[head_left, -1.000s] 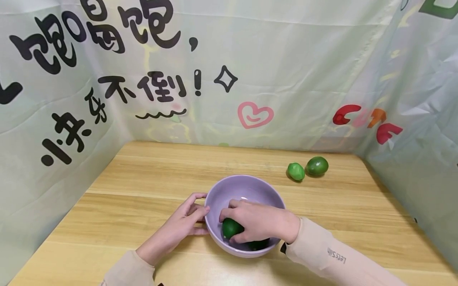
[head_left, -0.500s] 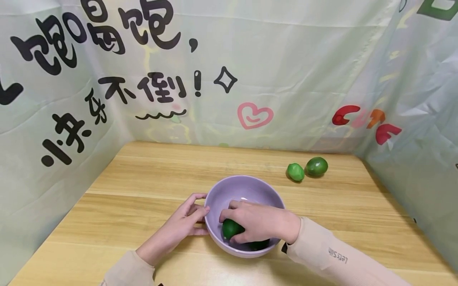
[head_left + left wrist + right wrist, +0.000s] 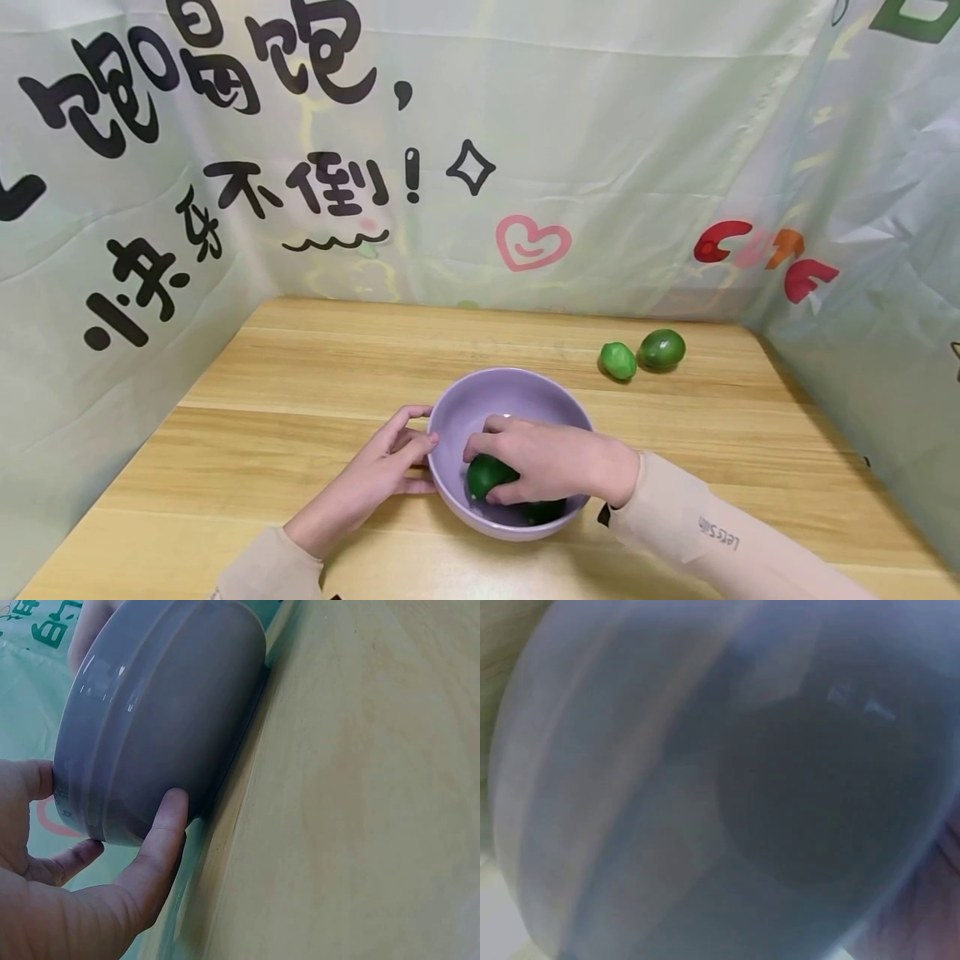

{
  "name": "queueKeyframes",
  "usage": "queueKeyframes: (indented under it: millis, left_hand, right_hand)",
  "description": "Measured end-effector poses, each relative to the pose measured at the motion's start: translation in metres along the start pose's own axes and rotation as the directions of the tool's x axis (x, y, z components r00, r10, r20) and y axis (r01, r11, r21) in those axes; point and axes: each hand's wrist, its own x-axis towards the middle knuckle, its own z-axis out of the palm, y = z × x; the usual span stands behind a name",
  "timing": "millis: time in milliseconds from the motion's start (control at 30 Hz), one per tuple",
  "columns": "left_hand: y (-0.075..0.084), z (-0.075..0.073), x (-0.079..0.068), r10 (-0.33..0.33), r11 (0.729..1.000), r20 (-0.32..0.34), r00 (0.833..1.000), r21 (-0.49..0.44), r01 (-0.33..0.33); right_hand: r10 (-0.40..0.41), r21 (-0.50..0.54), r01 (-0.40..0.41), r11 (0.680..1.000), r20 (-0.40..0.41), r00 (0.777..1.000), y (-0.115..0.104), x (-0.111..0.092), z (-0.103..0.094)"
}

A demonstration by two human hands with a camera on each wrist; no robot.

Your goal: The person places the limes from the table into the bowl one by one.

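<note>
Wooden bench: left hand, fingers spread, touches left side of purple bowl; nearer right hand grips dark-green lime inside, long axis hidden.

Beige sleeves, dark lettering along the right, black piece at its cuff.

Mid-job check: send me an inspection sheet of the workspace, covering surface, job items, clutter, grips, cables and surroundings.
Surface: wooden table, light-toned.
Job's things: purple bowl upright on the table; in it, a green fruit and a second dark green item, partly hidden.
Clutter: bright green fruit and glossy green fruit close together, toward the table's far right.
Grips: left grip touches the bowl's side; right grip holds the green fruit inside the bowl.
Cables: nothing seen.
Surroundings: pale sheet behind, with black lettering and a pink heart.
</note>
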Motion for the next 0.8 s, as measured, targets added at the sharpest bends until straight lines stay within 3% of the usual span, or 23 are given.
queueKeyframes:
  millis: [800]
  left_hand:
    - [0.001,0.000,0.000,-0.002,1.000,-0.012,1.000,0.008,0.002]
  right_hand:
    - [-0.048,-0.031,0.047,0.998,-0.023,0.999,0.007,-0.011,-0.012]
